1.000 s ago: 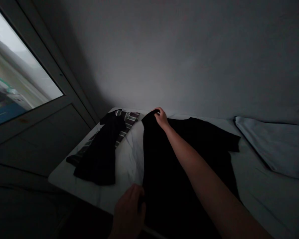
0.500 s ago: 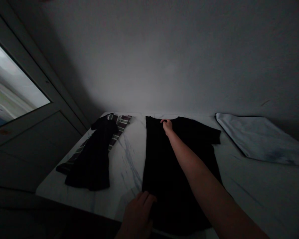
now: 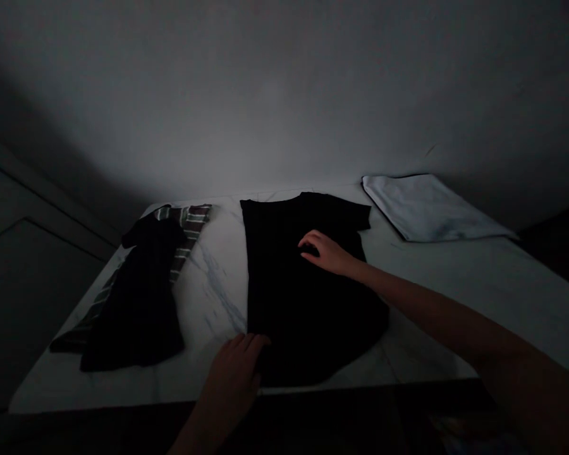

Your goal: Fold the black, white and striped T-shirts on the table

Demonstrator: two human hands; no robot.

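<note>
A black t-shirt point(image 3: 289, 297) lies spread on a white marbled surface point(image 3: 213, 297), its left side folded straight, one sleeve out to the right. My left hand point(image 3: 234, 373) lies flat, fingers stretched, on the shirt's near left corner. My right hand point(image 3: 325, 251) rests on the middle of the shirt, fingers loosely stretched and holding nothing.
To the left lies another dark garment point(image 3: 142, 303) on top of a striped one point(image 3: 189, 221). A pale pillow point(image 3: 427, 208) lies at the back right against the grey wall. The surface's near edge runs just below my left hand. The room is dim.
My right hand let go of the shirt's collar edge and drew back to the shirt's middle. The view swung right, so the window has gone out of sight.
</note>
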